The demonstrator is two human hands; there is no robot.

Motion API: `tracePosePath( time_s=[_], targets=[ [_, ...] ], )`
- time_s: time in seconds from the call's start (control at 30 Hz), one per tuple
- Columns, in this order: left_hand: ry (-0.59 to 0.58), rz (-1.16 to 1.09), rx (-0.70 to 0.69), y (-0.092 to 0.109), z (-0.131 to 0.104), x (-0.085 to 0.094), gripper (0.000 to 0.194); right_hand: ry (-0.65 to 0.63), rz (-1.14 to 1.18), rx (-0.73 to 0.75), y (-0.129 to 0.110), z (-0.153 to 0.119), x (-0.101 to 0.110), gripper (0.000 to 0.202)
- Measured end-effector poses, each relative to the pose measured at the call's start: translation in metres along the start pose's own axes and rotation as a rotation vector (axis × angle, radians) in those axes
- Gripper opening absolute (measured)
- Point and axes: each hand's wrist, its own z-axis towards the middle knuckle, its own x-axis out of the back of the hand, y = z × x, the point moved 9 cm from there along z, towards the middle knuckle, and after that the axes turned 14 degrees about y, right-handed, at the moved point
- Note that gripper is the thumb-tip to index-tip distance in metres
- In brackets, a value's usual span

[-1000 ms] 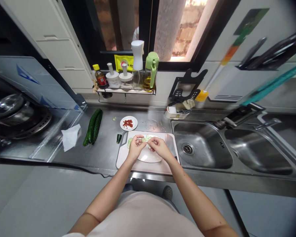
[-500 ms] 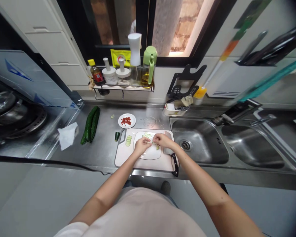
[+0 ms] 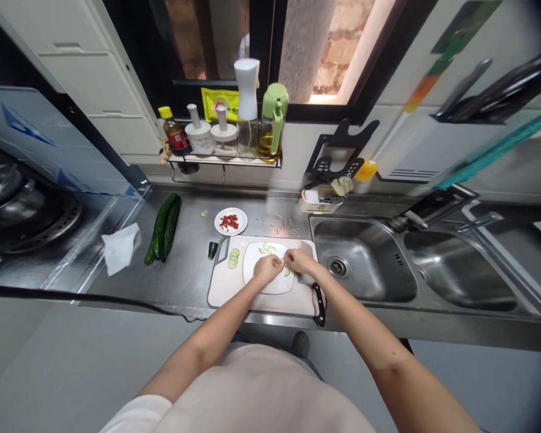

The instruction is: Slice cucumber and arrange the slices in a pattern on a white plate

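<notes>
Over the white plate [image 3: 255, 278], both hands meet with fingertips pinched. My left hand [image 3: 267, 269] and my right hand [image 3: 299, 261] are closed on a small pale-green cucumber slice [image 3: 283, 263], mostly hidden by the fingers. Cucumber slices [image 3: 266, 248] lie near the plate's far rim, and another piece [image 3: 287, 271] is under my right hand. The plate rests on a pale cutting board [image 3: 225, 290]. A short stack of round cucumber slices [image 3: 233, 258] sits on the board's left part. At its right edge lies a knife with a black handle [image 3: 318, 305].
A small plate of chopped red pieces [image 3: 231, 231] stands behind the board. Left of it are a cucumber end [image 3: 212, 249], whole cucumbers [image 3: 163, 231] and a crumpled white paper [image 3: 119, 248]. A double sink [image 3: 365, 258] is at the right; a bottle rack [image 3: 225, 160] hangs behind.
My left hand has shifted right and turned its back upward, its fingertips now meeting my right hand's. More of the slices at the plate's far rim shows. The view has moved slightly.
</notes>
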Motion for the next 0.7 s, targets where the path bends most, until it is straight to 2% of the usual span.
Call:
tracePosePath(
  time_s=[0.3, 0.5, 0.7],
  targets=[
    [0.001, 0.171, -0.116, 0.010, -0.001, -0.009, 0.016, 0.009, -0.191, -0.004, -0.001, -0.004, -0.003, 0.017],
    [-0.003, 0.198, -0.182, 0.011, -0.002, -0.011, 0.017, -0.006, -0.315, -0.007, -0.007, -0.008, 0.003, 0.021],
    [-0.016, 0.175, -0.241, 0.012, -0.002, -0.011, 0.016, 0.010, -0.311, -0.040, -0.003, -0.012, 0.013, 0.024]
  ],
)
